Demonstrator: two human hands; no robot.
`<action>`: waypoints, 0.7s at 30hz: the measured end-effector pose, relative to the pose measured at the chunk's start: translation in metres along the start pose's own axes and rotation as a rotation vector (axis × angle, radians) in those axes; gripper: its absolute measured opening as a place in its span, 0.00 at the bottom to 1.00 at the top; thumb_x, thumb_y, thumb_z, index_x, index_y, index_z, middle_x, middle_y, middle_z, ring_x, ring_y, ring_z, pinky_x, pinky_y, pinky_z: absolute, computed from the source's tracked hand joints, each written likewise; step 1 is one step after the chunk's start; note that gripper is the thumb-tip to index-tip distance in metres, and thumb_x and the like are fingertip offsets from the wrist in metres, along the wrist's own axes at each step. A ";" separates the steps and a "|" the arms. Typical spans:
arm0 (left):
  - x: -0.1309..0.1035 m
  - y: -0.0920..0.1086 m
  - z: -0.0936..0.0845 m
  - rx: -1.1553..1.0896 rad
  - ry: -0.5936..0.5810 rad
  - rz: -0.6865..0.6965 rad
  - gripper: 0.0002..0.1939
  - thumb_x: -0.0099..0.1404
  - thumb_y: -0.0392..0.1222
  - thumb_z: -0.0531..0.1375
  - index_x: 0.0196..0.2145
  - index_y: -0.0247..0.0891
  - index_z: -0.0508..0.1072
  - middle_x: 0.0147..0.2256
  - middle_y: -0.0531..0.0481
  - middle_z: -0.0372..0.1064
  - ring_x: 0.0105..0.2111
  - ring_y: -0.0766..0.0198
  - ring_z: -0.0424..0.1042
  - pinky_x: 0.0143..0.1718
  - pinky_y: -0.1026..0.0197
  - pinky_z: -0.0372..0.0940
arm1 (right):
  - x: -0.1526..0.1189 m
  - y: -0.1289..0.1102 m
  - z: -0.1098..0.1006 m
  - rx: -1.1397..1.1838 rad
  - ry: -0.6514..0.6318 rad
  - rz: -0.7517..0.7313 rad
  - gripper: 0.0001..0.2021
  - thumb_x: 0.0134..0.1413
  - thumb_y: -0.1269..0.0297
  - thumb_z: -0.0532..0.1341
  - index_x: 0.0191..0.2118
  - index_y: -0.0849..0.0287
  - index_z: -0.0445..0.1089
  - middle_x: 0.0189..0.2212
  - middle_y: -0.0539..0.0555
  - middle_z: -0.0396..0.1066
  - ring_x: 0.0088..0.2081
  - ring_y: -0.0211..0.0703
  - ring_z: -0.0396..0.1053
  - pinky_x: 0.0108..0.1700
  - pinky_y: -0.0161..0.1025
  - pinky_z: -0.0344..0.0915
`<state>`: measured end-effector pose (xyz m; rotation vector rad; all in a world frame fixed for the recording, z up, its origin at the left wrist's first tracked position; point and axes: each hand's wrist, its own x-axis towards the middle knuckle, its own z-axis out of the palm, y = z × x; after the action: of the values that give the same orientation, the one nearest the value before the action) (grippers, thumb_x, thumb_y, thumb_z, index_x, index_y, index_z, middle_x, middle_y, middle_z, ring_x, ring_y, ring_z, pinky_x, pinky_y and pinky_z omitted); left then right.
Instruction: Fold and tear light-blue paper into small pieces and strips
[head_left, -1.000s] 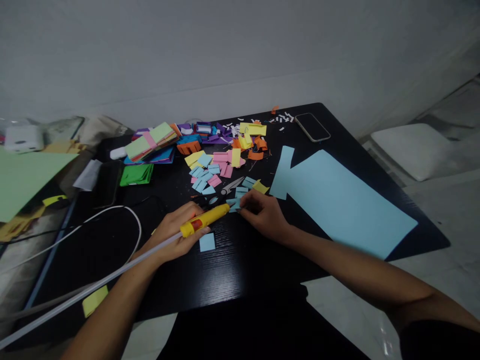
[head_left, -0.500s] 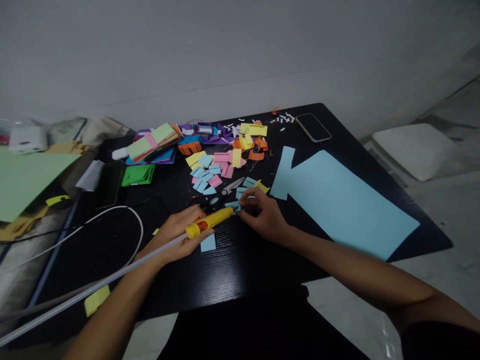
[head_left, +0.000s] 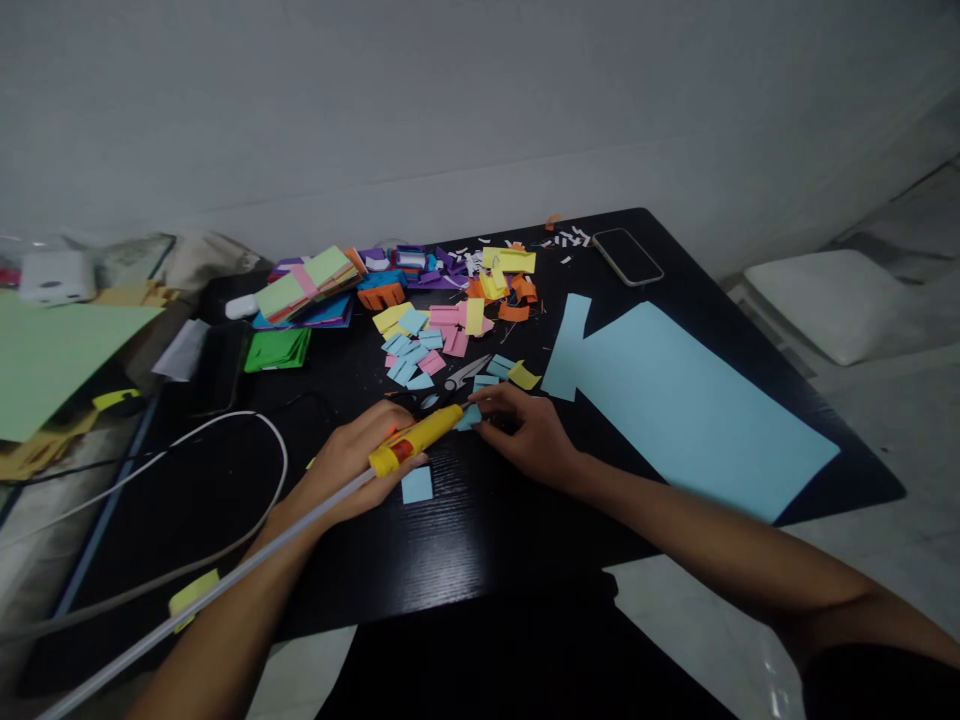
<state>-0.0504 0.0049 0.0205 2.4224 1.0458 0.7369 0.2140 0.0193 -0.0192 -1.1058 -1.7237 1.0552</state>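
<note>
A yellow hot glue gun (head_left: 417,440) with a long translucent glue stick at its back is held in my left hand (head_left: 360,455), fingers wrapped round it. Its tip touches or nearly touches a small light-blue paper piece (head_left: 469,418). My right hand (head_left: 529,430) pinches that piece at its right side, thumb and forefinger together. Just below the glue gun lies a blue paper square (head_left: 417,485). Silver scissors (head_left: 466,373) rest beyond the hands, beside small blue folded papers (head_left: 409,360) and pink ones (head_left: 444,316).
A large light-blue sheet (head_left: 697,410) covers the table's right part, with a phone (head_left: 628,256) behind it. Stacked coloured papers (head_left: 311,285), a green bundle (head_left: 277,350) and a dark phone (head_left: 220,368) are at left. A white cable (head_left: 281,450) loops by my left forearm.
The glue gun and its stick have shifted slightly, with the tip a little higher and to the left. My right fingers have moved slightly on the small blue piece.
</note>
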 end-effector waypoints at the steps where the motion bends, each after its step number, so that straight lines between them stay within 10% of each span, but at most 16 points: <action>1: -0.001 -0.001 -0.002 0.019 0.017 -0.002 0.07 0.72 0.42 0.61 0.47 0.40 0.70 0.42 0.47 0.73 0.42 0.59 0.76 0.43 0.59 0.70 | 0.000 0.001 0.000 0.018 -0.002 0.029 0.14 0.57 0.69 0.67 0.50 0.55 0.74 0.39 0.53 0.83 0.40 0.46 0.82 0.43 0.42 0.76; 13: -0.024 -0.051 -0.053 0.542 -0.064 -0.604 0.17 0.66 0.43 0.57 0.51 0.34 0.67 0.49 0.36 0.66 0.44 0.45 0.72 0.45 0.43 0.71 | 0.007 0.004 -0.004 0.304 -0.021 0.229 0.15 0.52 0.66 0.71 0.46 0.56 0.76 0.38 0.54 0.82 0.43 0.48 0.81 0.51 0.49 0.76; 21: -0.035 -0.082 -0.052 0.523 -0.113 -0.655 0.19 0.60 0.38 0.60 0.49 0.34 0.70 0.46 0.36 0.67 0.48 0.41 0.72 0.53 0.41 0.70 | 0.006 0.001 -0.002 0.415 -0.059 0.261 0.13 0.50 0.65 0.73 0.42 0.55 0.77 0.35 0.52 0.81 0.33 0.41 0.77 0.34 0.39 0.74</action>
<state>-0.1467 0.0386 0.0056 2.2205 2.0279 0.1038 0.2147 0.0259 -0.0180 -1.0521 -1.3394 1.5395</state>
